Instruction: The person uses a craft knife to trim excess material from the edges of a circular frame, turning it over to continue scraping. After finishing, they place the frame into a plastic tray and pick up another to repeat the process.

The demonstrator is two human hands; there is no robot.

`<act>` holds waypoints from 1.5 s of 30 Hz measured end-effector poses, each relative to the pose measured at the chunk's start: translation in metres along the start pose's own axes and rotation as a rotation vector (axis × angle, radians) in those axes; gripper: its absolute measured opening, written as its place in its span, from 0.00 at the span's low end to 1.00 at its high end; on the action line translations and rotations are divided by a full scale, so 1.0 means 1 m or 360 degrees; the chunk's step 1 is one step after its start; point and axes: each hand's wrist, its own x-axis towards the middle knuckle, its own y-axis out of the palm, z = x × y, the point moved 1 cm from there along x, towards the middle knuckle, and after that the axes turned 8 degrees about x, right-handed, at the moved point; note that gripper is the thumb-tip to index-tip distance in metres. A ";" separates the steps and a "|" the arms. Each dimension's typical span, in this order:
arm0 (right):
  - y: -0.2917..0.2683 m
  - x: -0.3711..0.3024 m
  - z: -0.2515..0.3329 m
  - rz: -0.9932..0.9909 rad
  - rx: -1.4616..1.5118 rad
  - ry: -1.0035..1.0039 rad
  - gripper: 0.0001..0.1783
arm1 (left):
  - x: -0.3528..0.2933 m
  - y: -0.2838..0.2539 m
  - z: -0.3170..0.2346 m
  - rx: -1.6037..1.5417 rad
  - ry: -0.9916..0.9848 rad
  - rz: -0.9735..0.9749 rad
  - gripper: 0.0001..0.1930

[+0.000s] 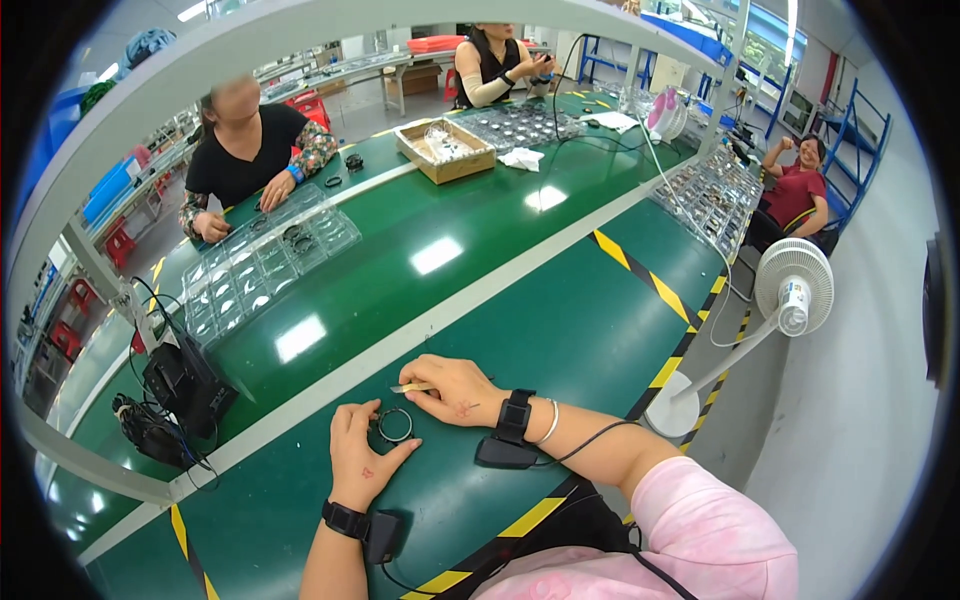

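Observation:
A thin black ring (pixel 381 428) lies on the green tabletop, with a pale inner edge. My left hand (pixel 360 452) holds it, fingers curled at its far left side and thumb against its near right side. Just beyond the ring, my right hand (pixel 455 388) pinches a small knife-like tool (pixel 411 387) with a yellowish handle. Its greyish tip points left, above the table and apart from the ring. Both wrists wear black straps with small boxes and cables.
A white rail (pixel 400 338) crosses the green table. Across it are clear compartment trays (pixel 250 270), a cardboard box (pixel 447 165) and a seated co-worker (pixel 250 150). Black devices (pixel 185 385) with cables stand at left. A white fan (pixel 795 285) stands at right.

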 end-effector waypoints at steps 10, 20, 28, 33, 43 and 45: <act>0.009 -0.007 0.006 0.0115 0.0094 0.0036 0.08 | -0.015 -0.013 0.014 -0.0179 0.0007 0.0233 0.30; 0.014 -0.004 0.017 0.0285 0.0161 -0.0192 0.09 | 0.002 -0.010 0.012 -0.0181 -0.0004 0.0142 0.27; 0.013 -0.010 0.018 0.0396 -0.0013 -0.0282 0.11 | -0.001 -0.006 0.007 -0.0128 0.0045 0.0107 0.26; 0.016 -0.011 0.021 0.0433 -0.0030 -0.0222 0.09 | -0.002 -0.010 0.005 -0.0097 0.0004 0.0137 0.26; 0.021 -0.009 0.022 0.0390 -0.0067 -0.0206 0.09 | -0.002 -0.010 0.007 -0.0097 -0.0023 0.0215 0.25; 0.021 -0.009 0.022 0.0395 -0.0071 -0.0199 0.09 | -0.002 -0.009 0.008 -0.0115 -0.0017 0.0206 0.24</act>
